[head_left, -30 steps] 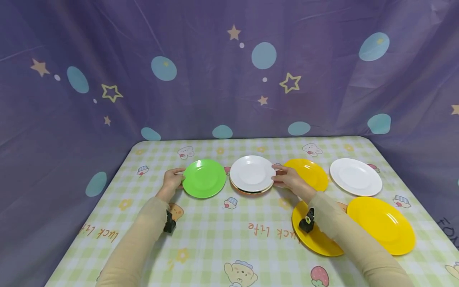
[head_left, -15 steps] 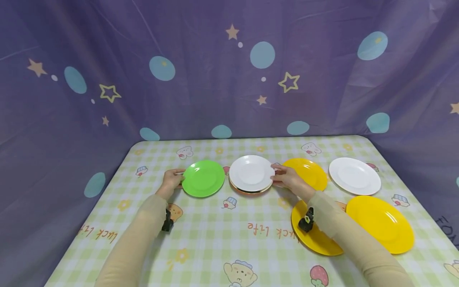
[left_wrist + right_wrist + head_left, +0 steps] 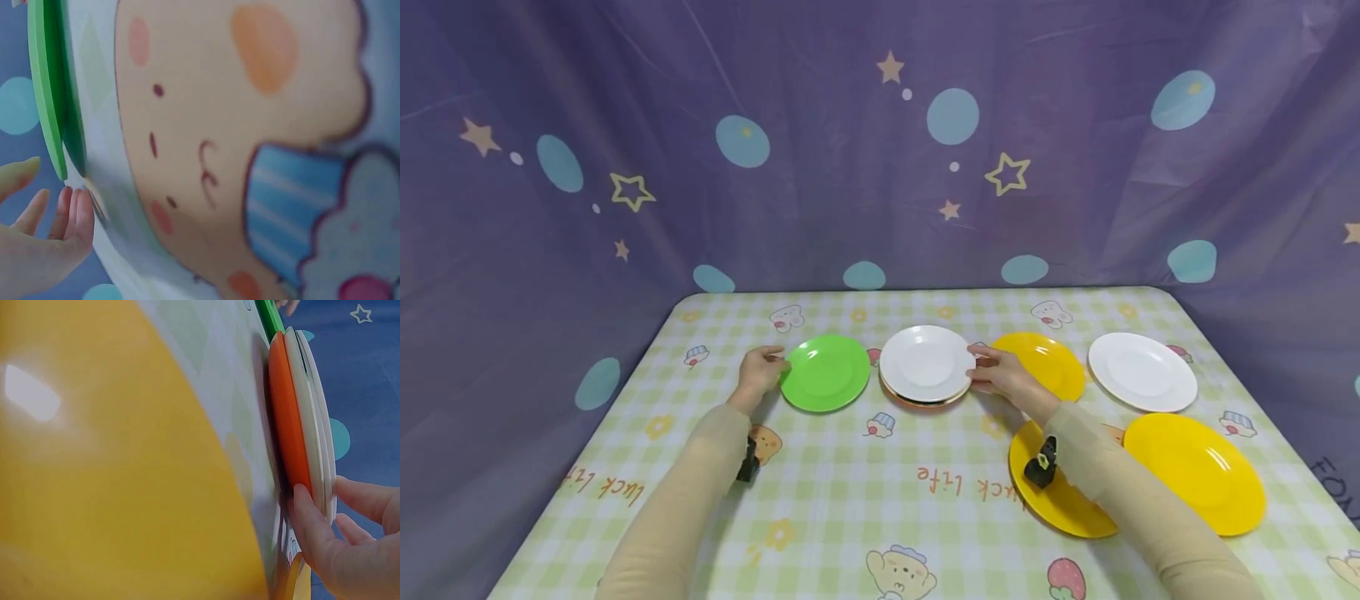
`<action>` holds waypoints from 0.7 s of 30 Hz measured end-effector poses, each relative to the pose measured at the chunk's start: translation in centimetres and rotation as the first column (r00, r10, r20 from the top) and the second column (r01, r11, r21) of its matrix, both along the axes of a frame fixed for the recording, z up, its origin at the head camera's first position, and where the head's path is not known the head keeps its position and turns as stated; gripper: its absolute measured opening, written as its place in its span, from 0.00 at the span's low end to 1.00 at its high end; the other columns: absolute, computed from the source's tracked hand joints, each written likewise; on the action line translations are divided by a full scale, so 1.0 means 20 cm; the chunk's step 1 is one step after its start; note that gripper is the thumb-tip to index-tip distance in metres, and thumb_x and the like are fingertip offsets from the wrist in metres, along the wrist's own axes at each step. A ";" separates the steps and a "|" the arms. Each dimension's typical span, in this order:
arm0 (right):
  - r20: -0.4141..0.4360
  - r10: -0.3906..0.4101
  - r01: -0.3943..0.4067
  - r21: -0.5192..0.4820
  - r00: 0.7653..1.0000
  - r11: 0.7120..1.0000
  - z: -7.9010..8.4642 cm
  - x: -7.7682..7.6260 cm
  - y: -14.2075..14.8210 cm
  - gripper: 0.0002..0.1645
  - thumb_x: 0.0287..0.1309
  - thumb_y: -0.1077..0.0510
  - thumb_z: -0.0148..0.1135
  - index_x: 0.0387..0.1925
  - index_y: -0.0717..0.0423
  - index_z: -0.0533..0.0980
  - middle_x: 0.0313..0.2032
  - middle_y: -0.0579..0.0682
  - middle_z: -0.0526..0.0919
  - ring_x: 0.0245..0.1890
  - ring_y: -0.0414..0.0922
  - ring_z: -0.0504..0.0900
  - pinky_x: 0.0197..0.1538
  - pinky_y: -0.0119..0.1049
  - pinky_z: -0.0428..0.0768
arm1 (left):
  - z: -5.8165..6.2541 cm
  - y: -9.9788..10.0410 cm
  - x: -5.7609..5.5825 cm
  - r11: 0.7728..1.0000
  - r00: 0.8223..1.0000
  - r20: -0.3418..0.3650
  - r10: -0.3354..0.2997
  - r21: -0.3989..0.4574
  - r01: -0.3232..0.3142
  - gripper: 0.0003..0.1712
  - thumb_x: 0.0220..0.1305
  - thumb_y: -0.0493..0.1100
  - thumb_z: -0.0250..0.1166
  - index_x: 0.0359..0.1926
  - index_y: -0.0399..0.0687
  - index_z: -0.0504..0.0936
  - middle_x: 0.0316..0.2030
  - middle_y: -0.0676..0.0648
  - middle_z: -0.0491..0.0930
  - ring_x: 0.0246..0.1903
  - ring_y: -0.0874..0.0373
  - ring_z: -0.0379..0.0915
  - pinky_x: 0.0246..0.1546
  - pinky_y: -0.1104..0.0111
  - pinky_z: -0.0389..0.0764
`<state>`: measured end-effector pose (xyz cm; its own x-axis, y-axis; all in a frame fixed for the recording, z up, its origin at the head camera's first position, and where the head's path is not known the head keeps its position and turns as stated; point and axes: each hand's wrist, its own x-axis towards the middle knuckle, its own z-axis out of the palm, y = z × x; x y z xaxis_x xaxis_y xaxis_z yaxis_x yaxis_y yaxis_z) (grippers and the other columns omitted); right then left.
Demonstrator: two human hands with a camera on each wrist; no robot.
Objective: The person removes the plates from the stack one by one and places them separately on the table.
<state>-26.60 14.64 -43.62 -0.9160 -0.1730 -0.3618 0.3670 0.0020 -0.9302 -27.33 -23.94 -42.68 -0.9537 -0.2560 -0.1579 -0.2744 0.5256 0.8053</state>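
Observation:
In the head view, my left hand (image 3: 759, 377) is at the left rim of a small green plate (image 3: 825, 373). The left wrist view shows its thumb and fingers spread, just off the green plate's edge (image 3: 47, 94). To the right, my right hand (image 3: 1009, 380) grips the right edge of a stack of small plates, topped by a white plate (image 3: 927, 362). From the right wrist, an orange plate (image 3: 289, 419) is lowest in this stack, with paler plates (image 3: 315, 425) above it. Fingers of the right hand (image 3: 350, 550) pinch the stack from both faces.
Yellow plates lie on the right: one (image 3: 1051, 367) behind the right hand, another (image 3: 1060, 508) partly under the forearm, a third (image 3: 1195, 475) farther right. A white plate (image 3: 1142, 371) sits at the back right. A checked cloth (image 3: 850, 500) covers the table; a purple curtain (image 3: 820, 233) stands behind.
My left hand's fingers have loosened and lifted slightly from the green plate's rim. The right hand and its stack stay in place.

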 end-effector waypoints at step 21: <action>0.001 -0.018 0.018 -0.004 1.000 1.000 0.00 0.01 0.00 0.34 0.54 0.72 0.52 0.63 0.62 0.56 0.50 0.63 0.62 0.27 0.40 0.77 0.48 0.43 0.76 | 0.04 0.29 0.00 0.960 0.957 -0.176 -0.230 0.123 0.253 0.19 0.57 0.33 0.56 0.49 0.29 0.73 0.40 0.33 0.76 0.37 0.44 0.74 0.38 0.63 0.79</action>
<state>-26.45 14.56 -43.69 -0.9186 -0.1576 -0.3623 0.3681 -0.0081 -0.9297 -27.31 -18.10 -41.97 -0.9998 -0.0010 -0.0182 -0.0167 0.4371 0.8992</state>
